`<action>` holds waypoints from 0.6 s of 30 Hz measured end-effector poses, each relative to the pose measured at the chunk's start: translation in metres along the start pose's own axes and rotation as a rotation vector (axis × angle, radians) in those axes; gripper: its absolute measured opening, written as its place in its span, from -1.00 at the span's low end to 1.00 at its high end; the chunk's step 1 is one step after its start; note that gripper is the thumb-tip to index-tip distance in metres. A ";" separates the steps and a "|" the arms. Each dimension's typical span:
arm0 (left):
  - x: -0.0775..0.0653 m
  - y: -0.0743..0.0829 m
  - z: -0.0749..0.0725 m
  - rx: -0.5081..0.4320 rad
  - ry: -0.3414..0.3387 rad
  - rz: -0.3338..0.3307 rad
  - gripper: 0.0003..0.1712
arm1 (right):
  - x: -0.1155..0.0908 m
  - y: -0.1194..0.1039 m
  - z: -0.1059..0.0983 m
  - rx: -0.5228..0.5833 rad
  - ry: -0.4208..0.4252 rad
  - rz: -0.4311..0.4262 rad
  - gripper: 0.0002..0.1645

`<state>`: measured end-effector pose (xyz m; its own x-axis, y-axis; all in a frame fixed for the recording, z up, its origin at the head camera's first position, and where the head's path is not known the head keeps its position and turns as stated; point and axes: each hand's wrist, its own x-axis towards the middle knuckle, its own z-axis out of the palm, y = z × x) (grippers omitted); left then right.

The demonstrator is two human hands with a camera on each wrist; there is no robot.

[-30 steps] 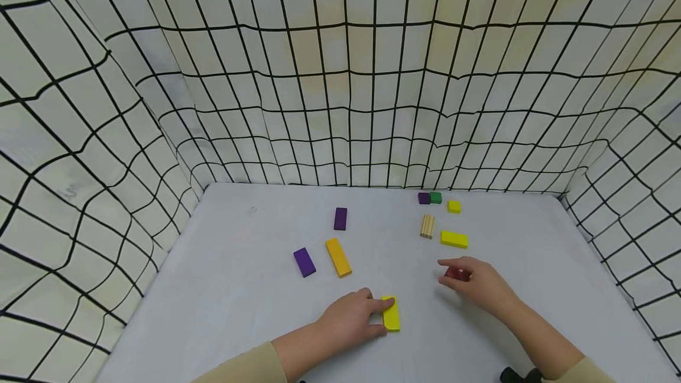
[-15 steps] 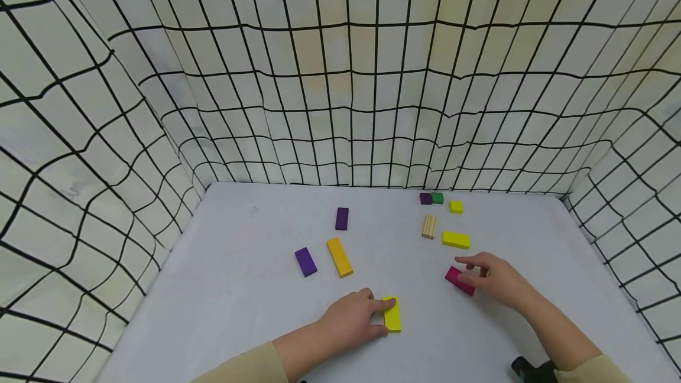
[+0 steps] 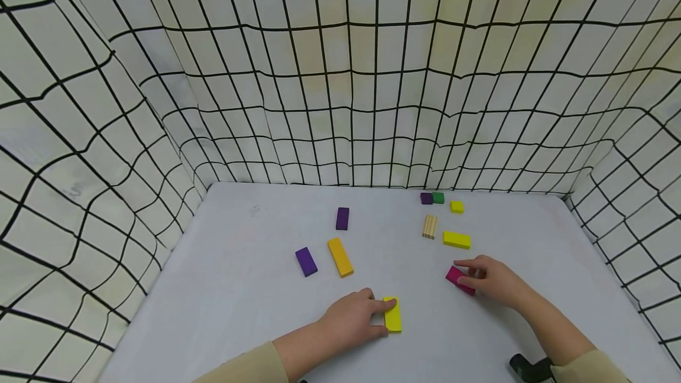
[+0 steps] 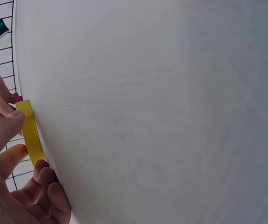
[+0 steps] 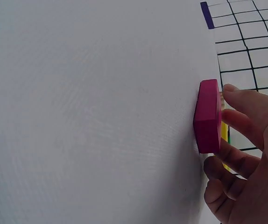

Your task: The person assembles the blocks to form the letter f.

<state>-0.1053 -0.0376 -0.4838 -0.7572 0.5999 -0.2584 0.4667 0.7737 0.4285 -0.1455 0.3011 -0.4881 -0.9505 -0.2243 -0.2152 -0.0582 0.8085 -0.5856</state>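
A bright yellow block [image 3: 392, 319] lies flat near the front of the white table. My left hand [image 3: 347, 317] pinches it lengthwise, thumb at the near end and index finger on the far end. The left wrist view shows the same yellow block [image 4: 30, 133] on edge, the other fingers curled beyond it. Farther right, a pink block [image 3: 453, 275] lies slanted on the table. Over it is my right hand [image 3: 496, 281], fingers loosely bent, thumb overlapping its top. In the right wrist view, the thumb and fingertips are right at the pink block's [image 5: 207, 105] upper face.
Left of centre lie an orange block [image 3: 340, 257] and two purple blocks [image 3: 306, 262]. Beyond the right hand are a yellow block [image 3: 456, 240], a wooden slatted piece [image 3: 430, 227], and small yellow [image 3: 456, 207], green [image 3: 438, 198] and purple [image 3: 427, 198] blocks. Black netting [image 3: 375, 93] encloses the table.
My right hand has let go of the pink block, which now lies on the table, and has shifted slightly right. The left hand and its yellow block have stayed put.
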 end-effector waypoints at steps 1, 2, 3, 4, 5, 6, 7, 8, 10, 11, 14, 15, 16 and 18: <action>0.000 0.000 0.000 0.000 0.000 0.001 -0.37 | 0.001 0.000 0.001 -0.001 -0.002 -0.001 -0.41; 0.000 0.000 0.000 0.000 -0.001 0.001 -0.37 | 0.001 0.000 0.002 -0.003 -0.006 -0.001 -0.41; 0.000 0.000 0.000 0.000 -0.003 0.001 -0.37 | 0.002 0.001 0.002 -0.004 -0.009 -0.002 -0.41; -0.001 0.000 0.000 -0.001 -0.003 0.001 -0.37 | 0.003 0.001 0.003 -0.008 -0.013 -0.005 -0.40; -0.001 0.000 0.000 -0.002 -0.003 0.001 -0.37 | 0.003 0.001 0.003 -0.012 -0.015 -0.005 -0.41; -0.001 0.000 0.000 -0.002 -0.004 0.001 -0.38 | 0.003 0.001 0.003 -0.013 -0.019 -0.003 -0.41; -0.001 0.000 0.000 -0.002 -0.007 0.001 -0.38 | 0.004 0.001 0.004 -0.016 -0.021 -0.003 -0.41; -0.001 0.000 -0.001 -0.004 -0.009 0.000 -0.38 | 0.004 0.001 0.004 -0.021 -0.024 0.000 -0.41; -0.001 0.000 -0.001 -0.004 -0.012 -0.001 -0.38 | 0.005 0.001 0.004 -0.028 -0.029 0.007 -0.41; -0.001 0.000 -0.001 -0.004 -0.013 0.000 -0.38 | 0.005 0.001 0.004 -0.031 -0.031 0.010 -0.41; -0.001 0.000 -0.001 -0.005 -0.013 0.003 -0.38 | 0.006 0.000 0.004 -0.031 -0.037 0.021 -0.43; -0.001 0.000 -0.001 -0.004 -0.012 0.004 -0.38 | 0.006 -0.001 0.004 -0.031 -0.039 0.024 -0.43; -0.001 0.000 -0.001 -0.005 -0.012 0.006 -0.38 | 0.006 -0.002 0.004 -0.031 -0.039 0.027 -0.44; -0.002 0.000 -0.001 -0.007 -0.011 0.007 -0.38 | 0.006 -0.003 0.004 -0.029 -0.039 0.028 -0.45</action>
<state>-0.1046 -0.0393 -0.4827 -0.7491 0.6072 -0.2647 0.4687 0.7682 0.4361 -0.1497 0.2953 -0.4910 -0.9392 -0.2217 -0.2623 -0.0407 0.8301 -0.5561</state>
